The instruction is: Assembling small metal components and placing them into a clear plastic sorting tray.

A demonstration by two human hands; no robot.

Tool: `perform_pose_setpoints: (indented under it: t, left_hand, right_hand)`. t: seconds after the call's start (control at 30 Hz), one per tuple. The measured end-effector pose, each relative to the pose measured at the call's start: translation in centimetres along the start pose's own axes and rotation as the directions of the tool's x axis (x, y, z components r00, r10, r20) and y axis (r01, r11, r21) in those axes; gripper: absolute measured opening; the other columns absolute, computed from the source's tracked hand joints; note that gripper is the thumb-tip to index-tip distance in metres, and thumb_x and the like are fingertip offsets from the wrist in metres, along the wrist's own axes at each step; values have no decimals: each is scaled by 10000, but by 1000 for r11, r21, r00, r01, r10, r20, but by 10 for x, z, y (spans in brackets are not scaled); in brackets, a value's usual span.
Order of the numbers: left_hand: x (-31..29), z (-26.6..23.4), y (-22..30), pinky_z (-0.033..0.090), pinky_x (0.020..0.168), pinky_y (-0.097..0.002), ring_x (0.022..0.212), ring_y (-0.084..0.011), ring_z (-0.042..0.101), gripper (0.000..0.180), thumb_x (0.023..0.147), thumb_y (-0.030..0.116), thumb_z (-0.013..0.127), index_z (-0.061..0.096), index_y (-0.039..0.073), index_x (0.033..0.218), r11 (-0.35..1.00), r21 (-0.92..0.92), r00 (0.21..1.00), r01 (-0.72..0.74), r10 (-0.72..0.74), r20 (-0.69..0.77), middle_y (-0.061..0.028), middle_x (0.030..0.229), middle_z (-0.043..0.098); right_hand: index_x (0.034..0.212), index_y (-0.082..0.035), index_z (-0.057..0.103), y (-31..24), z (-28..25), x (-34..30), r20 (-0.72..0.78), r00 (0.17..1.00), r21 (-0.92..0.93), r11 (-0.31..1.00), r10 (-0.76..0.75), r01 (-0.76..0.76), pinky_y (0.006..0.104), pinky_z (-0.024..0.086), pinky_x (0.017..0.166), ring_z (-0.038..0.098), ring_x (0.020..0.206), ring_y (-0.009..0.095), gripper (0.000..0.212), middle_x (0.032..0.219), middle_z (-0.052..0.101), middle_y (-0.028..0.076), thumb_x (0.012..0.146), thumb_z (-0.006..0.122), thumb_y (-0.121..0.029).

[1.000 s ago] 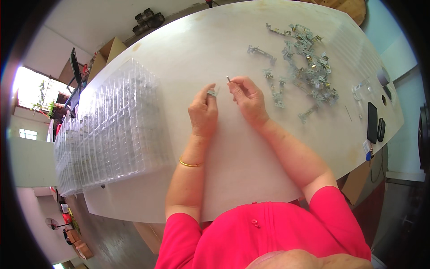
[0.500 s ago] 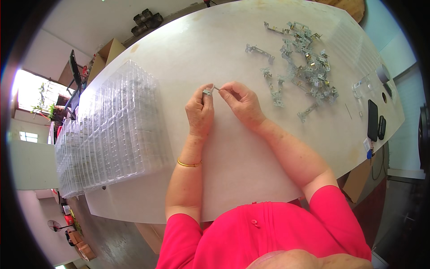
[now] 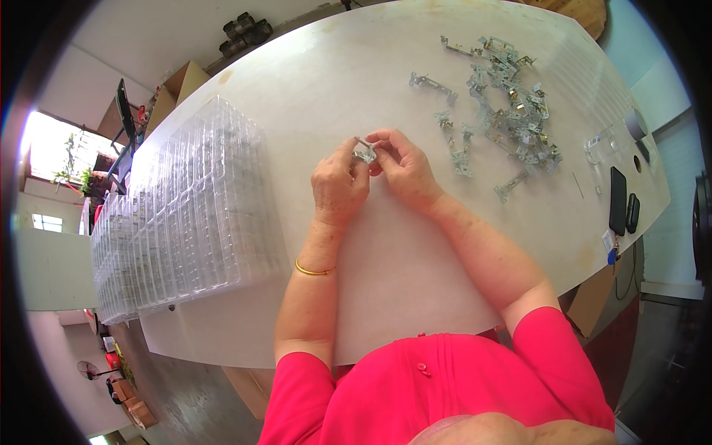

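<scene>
Well to the left of the left grip (image 3: pixel 339 184), clear plastic trays (image 3: pixel 194 200) are stacked on the pale table (image 3: pixel 415 297). Nearer the body than that grip, a gold bangle (image 3: pixel 314 272) is worn on the wrist. Left grip: clamped by the fingertips on a small metal part (image 3: pixel 364 156), which is held between the two grips. Right grip (image 3: pixel 406 169): pinched on the same part, from its right side. Beyond and right of the right grip, metal brackets (image 3: pixel 512 119) are heaped, a few lying apart. Farther right of it, a thin rod (image 3: pixel 577 185) is laid; then a black phone (image 3: pixel 618 200), with a smaller black object (image 3: pixel 632 213) placed just beside.
</scene>
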State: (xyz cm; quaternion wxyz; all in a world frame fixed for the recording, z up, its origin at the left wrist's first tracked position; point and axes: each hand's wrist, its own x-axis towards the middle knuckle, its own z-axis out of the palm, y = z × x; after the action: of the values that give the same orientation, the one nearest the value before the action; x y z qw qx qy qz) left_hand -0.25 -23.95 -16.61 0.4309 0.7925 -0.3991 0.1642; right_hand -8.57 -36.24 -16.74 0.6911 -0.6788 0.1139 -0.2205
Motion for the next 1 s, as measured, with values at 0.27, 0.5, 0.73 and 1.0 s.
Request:
perform_pose_setpoints:
  t: [0.27, 0.5, 0.73, 1.0]
  left_hand:
    - [-3, 2, -5, 495, 602, -341, 507, -213, 585, 543, 785, 57, 600, 532, -80, 1307, 987, 99, 991, -130, 125, 51, -33, 588, 613]
    - [-3, 3, 0, 506, 559, -324, 532, -190, 575, 588, 758, 25, 634, 535, -61, 1331, 987, 82, 990, -138, 136, 30, -30, 616, 593]
    - [-3, 7, 0, 499, 551, -317, 537, -182, 571, 607, 747, 49, 669, 536, -54, 1330, 975, 149, 987, -163, 161, 25, -26, 616, 579]
    - [-1, 4, -3, 492, 630, -347, 585, -216, 601, 587, 736, 84, 697, 550, -56, 1287, 969, 213, 987, -129, 147, -70, -44, 659, 608]
  right_hand:
    - [1093, 6, 625, -1, -6, 4, 105, 994, 269, 961, 36, -63, 267, 548, 782, 643, 837, 122, 204, 947, 665, 54, 952, 478, -15]
    - [1072, 3, 640, -2, -9, 6, 117, 990, 183, 978, 80, -101, 272, 537, 824, 622, 911, 111, 166, 995, 663, 49, 960, 581, -103]
    - [1049, -47, 654, 15, 0, 9, -43, 994, 201, 973, -104, 110, 238, 516, 780, 619, 878, 82, 115, 924, 673, 11, 981, 625, -134]
    - [1035, -35, 649, 6, -3, 6, 74, 996, 190, 980, 52, -65, 241, 534, 760, 644, 836, 93, 118, 924, 676, 29, 993, 599, -133]
